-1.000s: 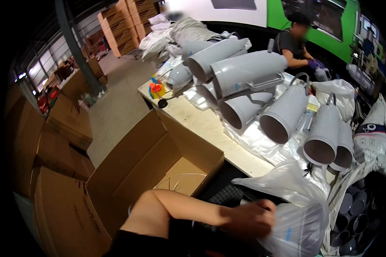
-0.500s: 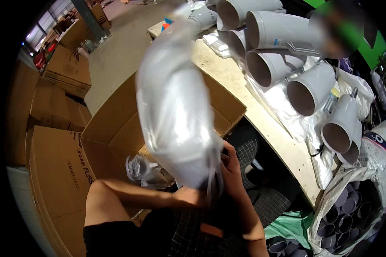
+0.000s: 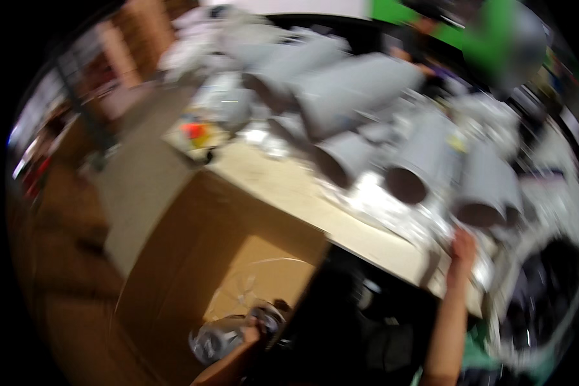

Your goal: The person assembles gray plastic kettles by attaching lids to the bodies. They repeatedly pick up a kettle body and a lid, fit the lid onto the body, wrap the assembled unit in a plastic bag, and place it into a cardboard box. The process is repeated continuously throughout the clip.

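My left hand is down inside an open cardboard box. It is at a plastic-wrapped grey round object lying in the box; blur hides whether its fingers grip it. My right hand reaches to the table's near edge at the right, beside crumpled clear plastic bags and below a grey cylinder. Its fingers are smeared by motion. Several more large grey cylinders with dark open ends lie on the table.
A white sack of dark round parts stands at the lower right. An orange-red and yellow item sits on the table's far left corner. Brown cartons stand at the left. Another person is beyond the table.
The view has swung to the right. The plastic-bagged cylinder no longer shows raised in my hands. My left hand has gone into the box; my right hand has moved away to the table edge.
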The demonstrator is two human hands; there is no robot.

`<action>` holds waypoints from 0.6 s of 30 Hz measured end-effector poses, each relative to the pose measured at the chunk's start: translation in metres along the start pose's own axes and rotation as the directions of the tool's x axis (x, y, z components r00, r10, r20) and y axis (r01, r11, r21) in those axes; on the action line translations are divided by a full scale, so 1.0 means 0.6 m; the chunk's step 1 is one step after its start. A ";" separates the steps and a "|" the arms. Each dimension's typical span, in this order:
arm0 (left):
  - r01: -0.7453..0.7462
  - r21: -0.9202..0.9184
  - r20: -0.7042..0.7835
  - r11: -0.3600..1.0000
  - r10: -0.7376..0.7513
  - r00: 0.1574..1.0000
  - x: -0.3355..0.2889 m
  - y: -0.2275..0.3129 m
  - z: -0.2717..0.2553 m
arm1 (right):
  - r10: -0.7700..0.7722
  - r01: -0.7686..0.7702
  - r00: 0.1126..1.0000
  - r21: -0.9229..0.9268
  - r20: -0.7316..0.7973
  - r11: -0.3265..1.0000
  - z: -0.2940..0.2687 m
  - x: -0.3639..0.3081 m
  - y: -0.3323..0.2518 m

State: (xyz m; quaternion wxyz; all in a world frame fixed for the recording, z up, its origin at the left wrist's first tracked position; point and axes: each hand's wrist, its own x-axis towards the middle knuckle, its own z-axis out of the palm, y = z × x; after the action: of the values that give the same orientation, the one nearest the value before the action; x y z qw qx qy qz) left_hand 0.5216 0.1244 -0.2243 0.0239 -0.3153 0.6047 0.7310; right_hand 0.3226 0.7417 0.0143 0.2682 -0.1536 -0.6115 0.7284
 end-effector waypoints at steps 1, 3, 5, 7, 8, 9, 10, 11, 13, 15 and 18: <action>-0.050 -0.033 -0.089 0.998 0.047 0.995 -0.020 -0.025 0.043 | -0.041 0.048 0.999 0.282 -0.031 0.958 -0.025 0.063 -0.009; -0.057 0.195 -0.271 0.979 0.109 0.956 -0.017 -0.026 0.014 | 0.238 -0.097 0.960 0.623 -0.148 0.776 -0.016 0.161 -0.016; 0.092 0.590 -0.359 0.802 0.158 0.920 -0.027 -0.026 -0.034 | 0.269 -0.043 0.945 0.747 -0.184 0.664 -0.039 0.266 -0.033; 0.208 0.809 -0.412 0.549 0.278 0.868 -0.042 0.063 -0.015 | -0.002 0.131 0.977 0.593 -0.213 0.794 -0.063 0.310 -0.049; 0.078 0.809 -0.362 0.582 0.389 0.847 -0.046 0.095 -0.042 | -0.147 0.230 0.966 0.450 -0.212 0.863 0.004 0.235 -0.082; -0.023 0.823 -0.320 0.568 0.496 0.807 -0.049 0.137 -0.017 | -0.236 0.285 0.946 0.222 -0.221 0.932 0.047 0.147 -0.133; -0.079 0.788 -0.300 0.610 0.493 0.817 -0.031 0.164 0.003 | -0.209 0.216 0.948 0.005 -0.239 0.976 -0.013 0.111 -0.120; -0.119 0.754 -0.286 0.646 0.486 0.826 -0.022 0.185 0.018 | -0.276 0.248 0.941 -0.157 -0.193 0.956 -0.013 0.040 -0.134; -0.276 0.622 -0.180 0.733 0.477 0.860 -0.005 0.239 0.077 | -0.516 0.318 0.820 -0.555 -0.246 0.769 -0.094 -0.054 -0.126; -0.565 0.553 0.064 0.612 0.645 0.761 0.048 0.292 0.179 | -0.448 0.197 0.702 -0.453 -0.554 0.869 -0.271 -0.074 -0.126; -0.747 0.346 0.291 0.567 0.692 0.660 0.009 0.401 0.339 | -0.697 -0.424 0.417 -0.803 -0.583 0.418 -0.319 -0.022 -0.177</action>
State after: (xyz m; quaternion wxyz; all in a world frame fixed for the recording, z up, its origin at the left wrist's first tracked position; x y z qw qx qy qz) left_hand 0.3292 0.2410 -0.0037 -0.1691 0.0180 0.8250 0.5390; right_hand 0.4601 0.9003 0.0772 0.4940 -0.5646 -0.6597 0.0439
